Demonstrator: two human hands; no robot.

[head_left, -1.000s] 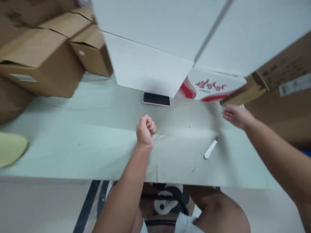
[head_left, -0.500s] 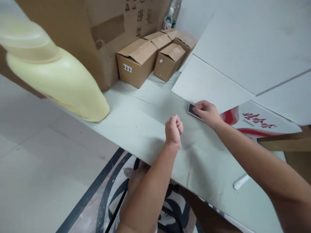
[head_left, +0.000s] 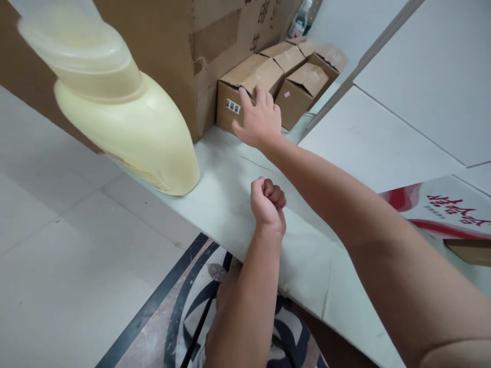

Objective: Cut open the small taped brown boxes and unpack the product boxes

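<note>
Where my right hand (head_left: 261, 117) reaches: I see it just to the right of the large carton (head_left: 169, 46), its back toward my camera, fingers spread wide and thumb held apart.
Fingertips of that hand: they overlap the near top edge of the labelled carton (head_left: 249, 73) in my view; whether they touch it, I cannot tell.
Labelled carton: it stands on the table (head_left: 307, 266) immediately to the right of the large carton, with a dark gap along its front flap; my right hand hides part of its near end, beside the barcode sticker (head_left: 233, 106).
Left hand (head_left: 268, 204): I have it curled into a narrow fist, over the table, nearer to me than the large carton and to its right; whether anything is inside, I cannot tell.
Pink-marked carton (head_left: 301, 97): farther to the right of the large carton, just past my right hand.
Yellow bottle (head_left: 141, 138): in front of the large carton, covering part of its side.
Small clear bottle (head_left: 299, 20): by the far end of the large carton, behind the small cartons.
White panels (head_left: 379, 133): well to the right of the large carton.
Red-printed box (head_left: 448, 204): farthest right of the large carton, beyond my right forearm.
</note>
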